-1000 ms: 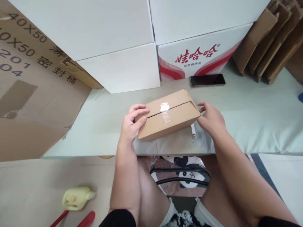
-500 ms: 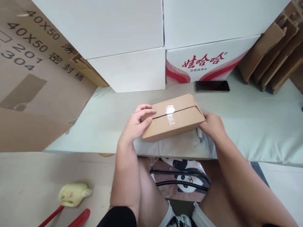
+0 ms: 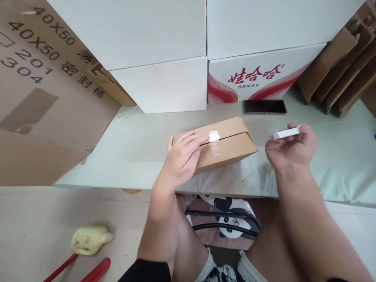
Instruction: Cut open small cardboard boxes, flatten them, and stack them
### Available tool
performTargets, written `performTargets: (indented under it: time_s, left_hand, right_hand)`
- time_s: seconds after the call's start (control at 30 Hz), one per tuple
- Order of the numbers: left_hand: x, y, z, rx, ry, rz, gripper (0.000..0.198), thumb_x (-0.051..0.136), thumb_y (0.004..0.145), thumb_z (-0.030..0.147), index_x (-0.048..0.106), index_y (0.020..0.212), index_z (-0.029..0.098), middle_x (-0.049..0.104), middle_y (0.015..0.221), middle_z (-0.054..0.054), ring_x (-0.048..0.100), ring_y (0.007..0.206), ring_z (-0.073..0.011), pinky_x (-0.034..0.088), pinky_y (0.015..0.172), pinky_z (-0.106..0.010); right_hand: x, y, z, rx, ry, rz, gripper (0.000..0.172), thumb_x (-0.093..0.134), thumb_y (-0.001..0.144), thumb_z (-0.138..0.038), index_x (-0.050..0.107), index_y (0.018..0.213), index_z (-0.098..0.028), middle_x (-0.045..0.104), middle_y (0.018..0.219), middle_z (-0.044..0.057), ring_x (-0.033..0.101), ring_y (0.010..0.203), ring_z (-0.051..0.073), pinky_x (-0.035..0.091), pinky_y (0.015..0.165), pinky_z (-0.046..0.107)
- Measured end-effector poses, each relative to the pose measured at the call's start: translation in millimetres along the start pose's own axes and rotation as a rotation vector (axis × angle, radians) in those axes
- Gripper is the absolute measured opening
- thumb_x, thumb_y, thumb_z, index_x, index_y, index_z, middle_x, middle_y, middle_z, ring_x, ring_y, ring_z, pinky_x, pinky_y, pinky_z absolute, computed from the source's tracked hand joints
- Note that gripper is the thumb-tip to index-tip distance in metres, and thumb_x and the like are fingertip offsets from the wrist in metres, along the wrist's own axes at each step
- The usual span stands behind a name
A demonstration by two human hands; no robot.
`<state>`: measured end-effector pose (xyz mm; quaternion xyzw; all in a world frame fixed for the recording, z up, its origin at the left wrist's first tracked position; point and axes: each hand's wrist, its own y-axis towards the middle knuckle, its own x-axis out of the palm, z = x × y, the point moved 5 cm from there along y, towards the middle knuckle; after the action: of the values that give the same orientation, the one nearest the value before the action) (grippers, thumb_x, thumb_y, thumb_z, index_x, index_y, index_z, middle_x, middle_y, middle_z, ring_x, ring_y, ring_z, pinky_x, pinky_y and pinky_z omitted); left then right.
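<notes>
A closed brown cardboard box (image 3: 232,147) sits at an angle on the covered table, with clear tape (image 3: 215,149) and a shiny white patch across its top seam. My left hand (image 3: 183,158) lies over the box's left end, fingers stretched along the top towards the tape; the hand hides that end. To the right of the box, my right hand (image 3: 293,149) is raised, palm up and apart from it. Its fingers are closed round a slim white box cutter (image 3: 286,133) whose grey tip points left towards the box.
A black phone (image 3: 264,106) lies behind the box, before stacked white cartons (image 3: 164,86), one with red lettering. A big brown carton (image 3: 58,117) stands at left, folded cardboard (image 3: 340,74) at right. On the floor are a yellow bottle (image 3: 89,239) and red handles (image 3: 95,270).
My right hand has left the box's right end and risen to the right with the box cutter. My left hand has slid further over the top, its fingers now flatter.
</notes>
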<state>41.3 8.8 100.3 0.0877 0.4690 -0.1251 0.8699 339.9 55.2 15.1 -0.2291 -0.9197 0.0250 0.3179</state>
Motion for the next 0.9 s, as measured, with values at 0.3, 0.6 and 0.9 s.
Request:
performTargets:
  time_s: [0.3, 0.6, 0.9]
  left_hand:
    - [11.7, -6, 36, 0.056, 0.356, -0.031, 0.045, 0.057, 0.097, 0.045, 0.061, 0.140, 0.035, 0.055, 0.148, -0.012, 0.041, 0.149, -0.0406, 0.024, 0.119, -0.076]
    - [27.9, -13, 34, 0.089, 0.452, -0.019, 0.067, 0.065, 0.091, 0.051, 0.047, 0.154, 0.037, 0.040, 0.167, -0.008, 0.028, 0.156, -0.0459, 0.016, 0.120, -0.081]
    - [30.5, -22, 38, 0.110, 0.422, -0.034, 0.068, 0.069, 0.091, 0.048, 0.046, 0.154, 0.043, 0.034, 0.170, -0.006, 0.024, 0.157, -0.0471, 0.012, 0.120, -0.081]
  right_hand:
    - [37, -45, -28, -0.184, -0.031, -0.111, 0.033, 0.093, 0.061, -0.047, 0.072, 0.082, -0.032, 0.068, 0.062, -0.010, 0.063, 0.049, 0.008, 0.051, 0.045, 0.018]
    - [49, -63, -21, -0.279, -0.281, -0.171, 0.034, 0.090, 0.069, -0.047, 0.067, 0.076, -0.023, 0.069, 0.059, -0.003, 0.067, 0.052, 0.013, 0.054, 0.049, 0.024]
    - [67, -92, -27, -0.449, -0.510, -0.309, 0.019, 0.083, 0.081, -0.042, 0.072, 0.086, -0.028, 0.072, 0.074, -0.001, 0.069, 0.063, 0.017, 0.055, 0.058, 0.033]
